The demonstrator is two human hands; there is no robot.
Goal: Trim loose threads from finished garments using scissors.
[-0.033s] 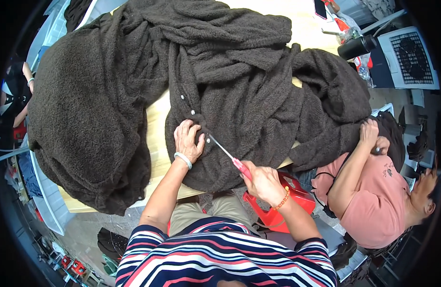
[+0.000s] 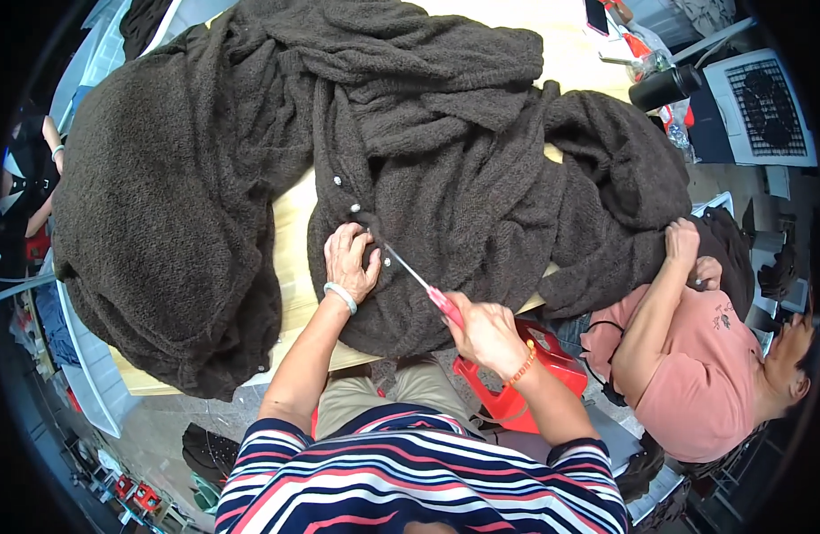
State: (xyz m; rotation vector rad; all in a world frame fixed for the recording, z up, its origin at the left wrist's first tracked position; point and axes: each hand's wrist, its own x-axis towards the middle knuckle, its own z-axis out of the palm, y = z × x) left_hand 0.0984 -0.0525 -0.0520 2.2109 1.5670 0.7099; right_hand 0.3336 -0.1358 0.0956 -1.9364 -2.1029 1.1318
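A dark brown knitted cardigan (image 2: 463, 205) lies heaped in folds on the table, with small shiny buttons (image 2: 388, 262) along one front edge. My left hand (image 2: 349, 262) rests on this edge, fingers and thumb apart and pressing the knit. In my closed right hand (image 2: 488, 336) is a slim tool with a pink handle (image 2: 446, 307) and a thin metal shaft. Its shaft slants up and left to the knit just right of my left fingertips. The exact shape of its tip is too small to tell.
More brown knitwear (image 2: 161, 196) is piled at the left of the wooden table (image 2: 294, 258). A black bottle (image 2: 665, 88) and a phone (image 2: 596, 16) lie far right. A co-worker in pink (image 2: 695, 374) handles brown knit at right. A red plastic container (image 2: 552, 360) stands below the table edge.
My right hand and the pink-handled tool have shifted slightly left and up. The knit near the buttons has moved a little. My left hand stays in place.
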